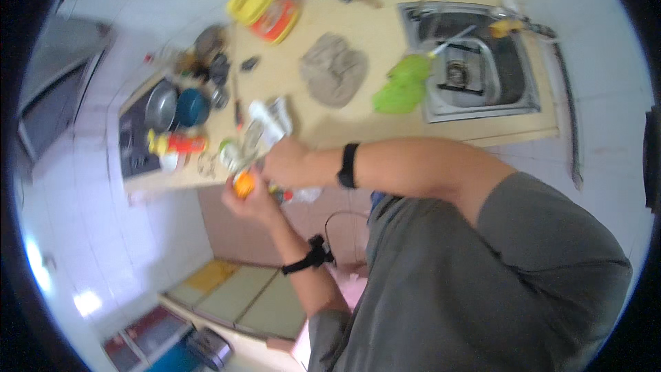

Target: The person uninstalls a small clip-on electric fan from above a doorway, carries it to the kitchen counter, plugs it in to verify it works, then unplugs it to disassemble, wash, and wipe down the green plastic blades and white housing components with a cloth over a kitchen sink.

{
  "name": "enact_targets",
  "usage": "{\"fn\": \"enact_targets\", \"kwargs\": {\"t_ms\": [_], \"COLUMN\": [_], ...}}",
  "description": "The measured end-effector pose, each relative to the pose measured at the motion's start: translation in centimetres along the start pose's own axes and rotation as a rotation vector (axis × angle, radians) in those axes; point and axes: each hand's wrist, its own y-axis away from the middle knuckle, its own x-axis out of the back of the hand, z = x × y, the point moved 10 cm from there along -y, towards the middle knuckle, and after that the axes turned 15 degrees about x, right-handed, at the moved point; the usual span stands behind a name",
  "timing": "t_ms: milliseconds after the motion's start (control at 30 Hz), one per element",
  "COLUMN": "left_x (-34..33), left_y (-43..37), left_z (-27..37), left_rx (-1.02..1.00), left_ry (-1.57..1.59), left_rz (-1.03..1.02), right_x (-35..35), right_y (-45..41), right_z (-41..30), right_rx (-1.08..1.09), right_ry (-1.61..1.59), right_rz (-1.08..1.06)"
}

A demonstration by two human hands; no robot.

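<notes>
My left hand (pixel 250 199) is closed around a small, round orange object (pixel 244 184), just off the counter's front edge. My right hand (pixel 286 163) is bent close beside it, fingertips towards the orange object; blur hides whether it grips a small greyish thing there. Just beyond the hands, a whitish container with a green top (pixel 230 155) lies or stands on the counter. A crumpled white packet or cloth (pixel 271 119) is next to my right hand. Both wrists wear black bands.
On the counter (pixel 356 129) are a grey-brown cloth (pixel 334 70), a green cloth or bag (pixel 404 85), a yellow jug (pixel 266 10) and a red-yellow bottle (pixel 178 143). Pots (pixel 161 106) stand on the dark hob. A steel sink (pixel 516 72) is at the right.
</notes>
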Motion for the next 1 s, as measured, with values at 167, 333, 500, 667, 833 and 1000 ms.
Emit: {"fn": "enact_targets", "kwargs": {"t_ms": [167,333,500,667,833,1000], "left_x": [1.5,4.1,-0.5,-6.9,-10.7,-11.3], "left_y": [-0.9,-4.4,-7.3,-8.9,-9.8,-5.1], "left_z": [-0.7,-8.4,-9.6,-8.9,-12.7,-10.3], "left_rx": [-0.221,0.401,0.472,0.406,0.434,0.424], "left_ry": [0.063,0.334,0.759,0.441,0.154,-0.096], "left_rz": [-0.107,0.106,0.172,-0.117,-0.249,-0.236], "right_x": [-2.5,1.3,-2.1,4.2,1.5,0.6], "right_y": [2.3,11.0,24.4,36.6,38.0,38.9], "right_z": [2.7,11.0,16.2,21.8,26.5,27.5], "right_rx": [0.140,-0.074,-0.621,-1.087,-1.178,-1.199], "right_ry": [-0.092,0.105,-0.118,-1.149,-1.447,-1.635], "right_rz": [-0.143,-0.324,-0.089,0.993,1.083,1.235]}}
